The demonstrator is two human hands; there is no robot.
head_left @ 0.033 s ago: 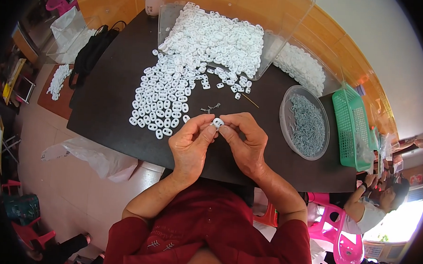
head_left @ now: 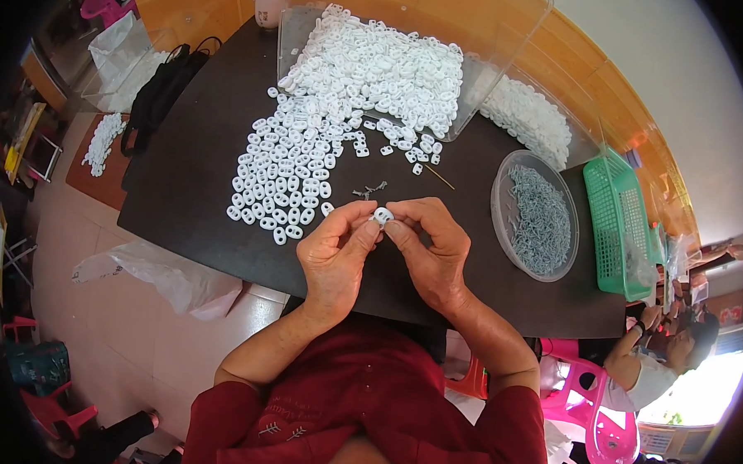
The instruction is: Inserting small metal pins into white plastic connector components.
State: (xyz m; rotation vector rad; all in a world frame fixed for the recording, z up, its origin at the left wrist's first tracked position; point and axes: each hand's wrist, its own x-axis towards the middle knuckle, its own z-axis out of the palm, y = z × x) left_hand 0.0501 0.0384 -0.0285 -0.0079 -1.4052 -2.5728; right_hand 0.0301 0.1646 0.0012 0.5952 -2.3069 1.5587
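Observation:
Over the near part of the dark table (head_left: 465,166), my left hand (head_left: 334,255) and my right hand (head_left: 430,253) meet, both closed. Between their fingertips they pinch a small white oval plastic piece with two holes (head_left: 382,215); its lower part is hidden by the thumbs. A few small grey screws (head_left: 368,189) lie just beyond my fingers. To the left of my left hand spread many loose white two-holed pieces (head_left: 280,178), mostly flat on the table. A thin brass-coloured rod (head_left: 439,177) rests beyond my right hand.
A clear bin (head_left: 470,91) at the back spills white pieces onto the table. To the right stand a round clear tub (head_left: 500,217) of grey screws and a green basket (head_left: 621,218). A pinkish bottle (head_left: 269,4) stands at the back left. Another person (head_left: 652,360) sits at the far right.

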